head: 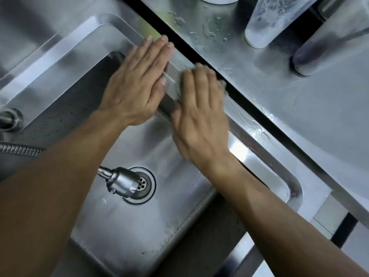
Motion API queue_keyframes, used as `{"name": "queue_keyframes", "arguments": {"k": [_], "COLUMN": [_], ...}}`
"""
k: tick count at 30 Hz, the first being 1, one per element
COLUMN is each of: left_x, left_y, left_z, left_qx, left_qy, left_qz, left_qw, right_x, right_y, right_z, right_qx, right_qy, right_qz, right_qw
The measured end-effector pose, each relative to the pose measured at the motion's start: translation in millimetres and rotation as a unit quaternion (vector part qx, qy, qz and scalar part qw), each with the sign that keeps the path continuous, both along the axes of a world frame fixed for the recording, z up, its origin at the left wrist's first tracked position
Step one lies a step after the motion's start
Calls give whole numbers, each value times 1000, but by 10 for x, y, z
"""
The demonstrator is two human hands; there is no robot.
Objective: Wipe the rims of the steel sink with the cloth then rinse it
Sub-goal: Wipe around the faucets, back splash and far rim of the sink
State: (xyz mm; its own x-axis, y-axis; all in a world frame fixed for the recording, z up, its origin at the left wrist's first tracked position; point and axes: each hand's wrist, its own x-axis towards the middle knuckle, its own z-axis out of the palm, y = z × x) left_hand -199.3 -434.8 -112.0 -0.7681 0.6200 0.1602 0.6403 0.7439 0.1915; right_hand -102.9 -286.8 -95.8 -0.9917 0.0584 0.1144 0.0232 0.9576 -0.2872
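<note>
The steel sink fills the view, its far rim (249,120) running diagonally from upper left to lower right. My right hand (199,114) presses down on that rim, blurred, with a small greenish-grey cloth (178,90) mostly hidden under its fingers. My left hand (137,82) lies flat beside it, fingers together and extended, resting on the rim and the top of the basin wall with nothing in it. The two hands are close together but apart. The rim to the right of my right hand shines wet.
A tap head (121,183) hangs over the drain (144,184) in the basin. A flexible hose (20,149) and tap base (10,118) sit at the left. Beyond a dark gap (199,54), a wet steel counter (299,108) holds a frosted cup (267,23) and a steel tumbler (327,43).
</note>
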Motion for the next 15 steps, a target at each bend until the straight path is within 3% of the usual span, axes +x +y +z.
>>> {"name": "queue_keyframes", "arguments": {"k": [3,9,15], "left_x": [-71,-34,-34], "left_y": [-68,-28,-43], "left_z": [13,3,-20], "left_qx": [6,8,20], "left_qy": [-9,-21,-6], "left_qz": [-7,9,3], "left_qw": [1000,1000,1000], "right_x": [-299,613,-278], "right_y": [-166,356,-133], "right_z": [-35,51,-1], "right_qx": [-2,47,5], "right_qy": [6,-45,-26], "right_qz": [8,31,31], "right_qw": [1000,997,999]}}
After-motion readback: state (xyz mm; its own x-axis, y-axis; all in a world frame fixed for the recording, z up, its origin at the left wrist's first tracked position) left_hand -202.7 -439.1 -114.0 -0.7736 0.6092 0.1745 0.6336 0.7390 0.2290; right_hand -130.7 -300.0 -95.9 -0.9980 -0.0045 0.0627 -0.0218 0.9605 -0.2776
